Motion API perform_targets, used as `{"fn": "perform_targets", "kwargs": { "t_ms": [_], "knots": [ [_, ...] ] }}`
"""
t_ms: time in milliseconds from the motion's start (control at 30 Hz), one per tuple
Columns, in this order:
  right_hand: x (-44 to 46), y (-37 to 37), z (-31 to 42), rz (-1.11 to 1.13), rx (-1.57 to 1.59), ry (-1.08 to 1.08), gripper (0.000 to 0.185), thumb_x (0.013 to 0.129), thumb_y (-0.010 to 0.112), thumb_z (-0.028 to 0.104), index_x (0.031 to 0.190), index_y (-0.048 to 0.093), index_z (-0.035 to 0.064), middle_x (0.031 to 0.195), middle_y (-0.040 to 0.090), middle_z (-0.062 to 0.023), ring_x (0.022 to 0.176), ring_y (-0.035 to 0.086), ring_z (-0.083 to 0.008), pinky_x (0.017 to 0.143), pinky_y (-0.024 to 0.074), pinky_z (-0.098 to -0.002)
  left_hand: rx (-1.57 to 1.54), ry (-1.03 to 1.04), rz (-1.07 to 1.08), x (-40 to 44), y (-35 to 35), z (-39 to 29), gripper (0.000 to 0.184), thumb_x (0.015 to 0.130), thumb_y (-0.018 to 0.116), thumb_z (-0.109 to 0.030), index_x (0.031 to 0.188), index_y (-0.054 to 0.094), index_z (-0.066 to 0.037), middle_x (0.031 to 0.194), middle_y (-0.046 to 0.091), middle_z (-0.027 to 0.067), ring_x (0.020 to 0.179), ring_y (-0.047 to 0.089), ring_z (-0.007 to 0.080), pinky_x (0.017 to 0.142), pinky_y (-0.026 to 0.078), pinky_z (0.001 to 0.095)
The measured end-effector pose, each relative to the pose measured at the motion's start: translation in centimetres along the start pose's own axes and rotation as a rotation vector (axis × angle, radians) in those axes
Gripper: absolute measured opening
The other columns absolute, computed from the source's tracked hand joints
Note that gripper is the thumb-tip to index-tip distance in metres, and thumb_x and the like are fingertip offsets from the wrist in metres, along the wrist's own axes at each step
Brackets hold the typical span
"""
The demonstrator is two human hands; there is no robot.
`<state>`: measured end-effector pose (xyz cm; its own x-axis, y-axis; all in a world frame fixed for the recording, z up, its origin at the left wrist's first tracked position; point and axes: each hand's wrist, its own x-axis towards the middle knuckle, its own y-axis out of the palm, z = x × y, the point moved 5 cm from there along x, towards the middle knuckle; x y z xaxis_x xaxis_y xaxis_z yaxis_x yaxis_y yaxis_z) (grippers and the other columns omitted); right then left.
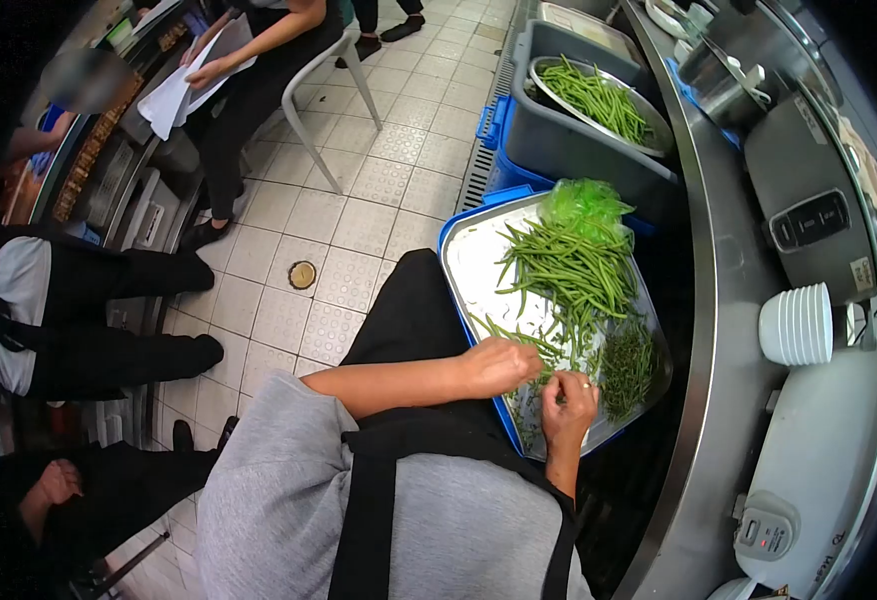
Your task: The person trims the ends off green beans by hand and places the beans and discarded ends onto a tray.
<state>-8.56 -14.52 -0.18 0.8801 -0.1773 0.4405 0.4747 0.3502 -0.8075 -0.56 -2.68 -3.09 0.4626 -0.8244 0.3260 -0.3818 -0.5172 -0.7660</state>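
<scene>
A metal tray (471, 265) with a blue edge lies by my lap, tilted in view. Long green beans (574, 265) are heaped in its upper part, with a few loose ones beside my left hand. Over the tray's near end my left hand (504, 366) is closed, knuckles up. Close by on its right, my right hand (570, 402), with a ring, has its fingers pinched together. What either holds is hidden or too small to make out. Trimmed bean ends (629, 370) make a dark green pile right of my hands. A green plastic bag (587, 205) sits at the far end.
More beans fill a metal bowl (549, 72) inside a grey tub (529, 130) ahead. A steel counter (714, 300) runs along the right, carrying stacked white bowls (797, 325). Several people stand or sit at the left, one holding papers (194, 85), near a metal chair (309, 90).
</scene>
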Motion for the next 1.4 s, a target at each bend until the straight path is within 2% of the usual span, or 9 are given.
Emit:
{"fn": "perform_targets", "kwargs": {
  "t_ms": [233, 300, 333, 433, 467, 567, 867, 1267, 1400],
  "knots": [
    [-2.3, -0.2, -6.7, -0.341, 0.934, 0.591, 0.011, 0.085, 0.059, 0.003, 0.074, 0.060, 0.0011, 0.074, 0.056, -0.0040, 0.062, 0.049, -0.0107, 0.054, 0.0363, -0.0248, -0.286, 0.007, 0.053, 0.1, -0.8, -1.7, 0.019, 0.086, 0.063, -0.022, 0.088, 0.063, -0.003, 0.084, 0.063, 0.0115, 0.079, 0.063, 0.0310, 0.064, 0.050, 0.0420],
    [-2.5, -1.3, -8.4, -0.239, 0.787, 0.757, 0.019, 0.088, 0.060, 0.009, 0.071, 0.059, 0.0013, 0.072, 0.054, -0.0026, 0.061, 0.047, -0.0100, 0.055, 0.0352, -0.0241, -0.399, -0.107, 0.021, 0.3, -1.1, -1.0, 0.019, 0.089, 0.060, -0.021, 0.089, 0.062, -0.002, 0.084, 0.064, 0.0126, 0.074, 0.064, 0.0301, 0.064, 0.051, 0.0404],
    [-2.8, -1.6, -9.4, 0.010, 0.555, 0.758, 0.019, 0.090, 0.061, 0.014, 0.078, 0.064, -0.0005, 0.075, 0.059, -0.0033, 0.064, 0.050, -0.0098, 0.058, 0.0398, -0.0245, -0.456, -0.166, 0.006, 0.2, -1.2, -0.7, 0.020, 0.090, 0.059, -0.021, 0.090, 0.062, -0.001, 0.084, 0.065, 0.0131, 0.072, 0.064, 0.0296, 0.063, 0.051, 0.0396],
    [-2.2, -1.9, -7.1, 0.054, 0.073, 0.306, 0.019, 0.093, 0.058, 0.014, 0.091, 0.068, -0.0019, 0.085, 0.064, -0.0042, 0.067, 0.054, -0.0092, 0.061, 0.0442, -0.0253, -0.700, -0.311, -0.004, 0.6, -2.4, -0.3, 0.020, 0.096, 0.052, -0.019, 0.096, 0.059, 0.000, 0.080, 0.065, 0.0103, 0.062, 0.063, 0.0187, 0.059, 0.050, 0.0321],
    [-2.4, -1.3, -6.8, 0.085, 0.192, 0.265, 0.022, 0.095, 0.055, 0.013, 0.102, 0.069, -0.0017, 0.095, 0.067, -0.0043, 0.069, 0.056, -0.0091, 0.063, 0.0469, -0.0258, -0.796, -0.342, -0.026, 0.7, -2.0, -0.1, 0.020, 0.097, 0.051, -0.019, 0.097, 0.058, -0.001, 0.080, 0.065, 0.0088, 0.062, 0.062, 0.0158, 0.058, 0.049, 0.0304],
    [-1.9, -0.1, -1.7, 0.306, 0.982, 0.688, 0.021, 0.094, 0.054, 0.010, 0.103, 0.068, -0.0020, 0.095, 0.065, -0.0055, 0.068, 0.055, -0.0094, 0.060, 0.0461, -0.0251, -1.005, -0.359, -0.047, 1.0, -1.3, 0.1, 0.020, 0.101, 0.046, -0.019, 0.102, 0.056, -0.002, 0.083, 0.064, 0.0036, 0.066, 0.059, 0.0082, 0.058, 0.048, 0.0241],
    [-2.6, 0.6, -2.9, 0.480, 0.744, 0.678, 0.017, 0.091, 0.063, 0.014, 0.096, 0.069, -0.0012, 0.073, 0.059, 0.0007, 0.058, 0.048, -0.0053, 0.051, 0.0373, -0.0194, -1.210, -0.385, -0.208, 0.1, -2.3, 0.0, 0.021, 0.101, 0.046, -0.019, 0.104, 0.056, -0.001, 0.087, 0.063, 0.0035, 0.067, 0.059, 0.0068, 0.059, 0.049, 0.0217],
    [-3.7, 1.6, -4.3, 0.291, 0.917, 0.716, 0.014, 0.090, 0.059, 0.008, 0.093, 0.066, -0.0040, 0.075, 0.062, -0.0047, 0.061, 0.052, -0.0089, 0.054, 0.0409, -0.0219, -1.282, -0.344, -0.231, -0.2, -2.7, -0.1, 0.021, 0.101, 0.046, -0.020, 0.102, 0.056, -0.001, 0.091, 0.062, 0.0033, 0.073, 0.059, 0.0073, 0.065, 0.050, 0.0228],
    [-3.3, 1.6, -5.2, 0.065, 1.241, 0.883, 0.013, 0.092, 0.054, 0.012, 0.086, 0.058, 0.0011, 0.070, 0.054, -0.0035, 0.055, 0.046, -0.0117, 0.053, 0.0402, -0.0282, -1.252, -0.278, -0.246, -0.2, -3.3, -0.7, 0.022, 0.101, 0.047, -0.020, 0.103, 0.058, -0.001, 0.093, 0.063, 0.0038, 0.078, 0.059, 0.0081, 0.071, 0.050, 0.0240]
  ]
}}
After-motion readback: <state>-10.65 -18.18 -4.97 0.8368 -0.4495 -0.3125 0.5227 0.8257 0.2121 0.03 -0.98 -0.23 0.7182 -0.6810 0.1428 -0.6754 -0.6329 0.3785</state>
